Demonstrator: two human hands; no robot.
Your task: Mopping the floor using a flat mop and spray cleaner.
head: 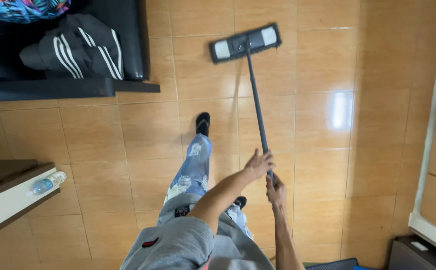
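Fingers of the left hand (259,165) wrap the upper part of the mop handle (257,100), and the right hand (276,190) clasps it just below, nearer the body. That thin, dark, stiff pole looks light and smooth, likely best gripped high with both hands spaced for leverage. It runs forward to a flat rectangular mop head (245,43), grey-padded, lying on glossy tan floor tiles (328,150) near a black sofa (128,45).
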